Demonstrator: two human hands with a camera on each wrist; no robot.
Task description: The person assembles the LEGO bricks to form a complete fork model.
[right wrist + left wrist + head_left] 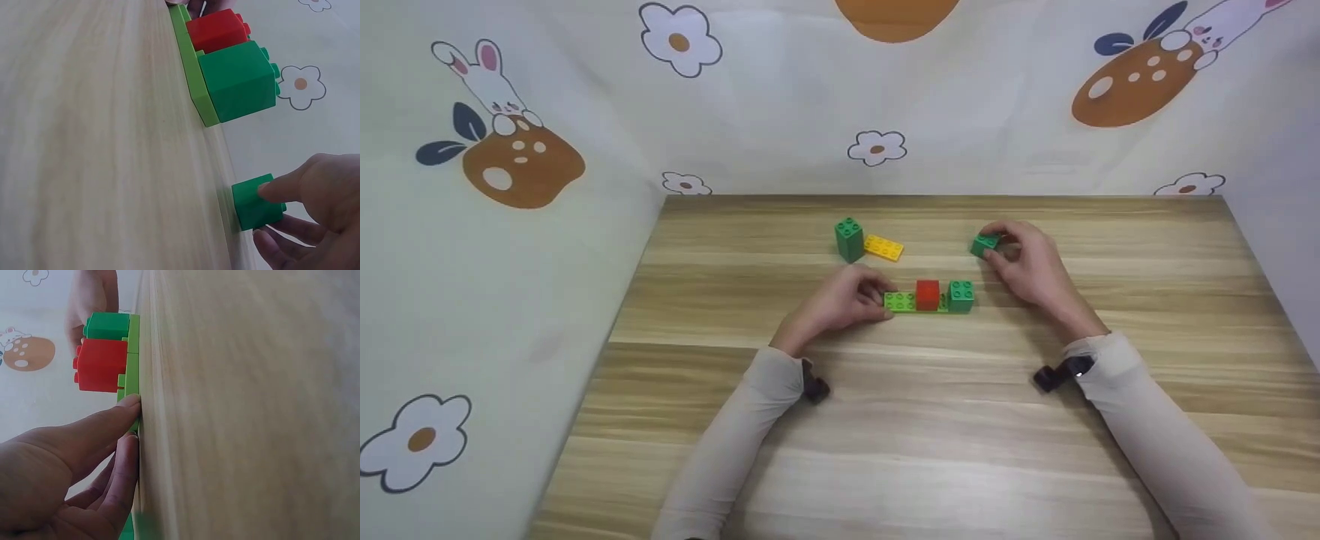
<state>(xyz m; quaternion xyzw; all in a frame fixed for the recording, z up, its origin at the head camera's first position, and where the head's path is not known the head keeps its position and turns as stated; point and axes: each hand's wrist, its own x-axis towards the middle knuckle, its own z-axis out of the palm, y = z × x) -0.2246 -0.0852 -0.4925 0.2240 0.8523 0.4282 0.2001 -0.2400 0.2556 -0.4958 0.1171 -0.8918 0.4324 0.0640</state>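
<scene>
A light green base strip (900, 302) lies on the table with a red block (928, 295) and a dark green block (961, 295) standing on it. My left hand (851, 298) pinches the strip's left end between thumb and fingers. To the right and farther back, my right hand (1030, 264) grips a separate green block (984, 245), its thumb on the near side. In the right wrist view that green block (257, 201) sits close to the tabletop, apart from the strip. Studs show on the strip between the red block and my left fingers.
Behind my left hand stands a tall green block stack (850, 240), and a flat yellow brick (884, 247) lies beside it. The wooden table (930, 435) ends at a printed cloth wall (780, 112) at the back and on the sides.
</scene>
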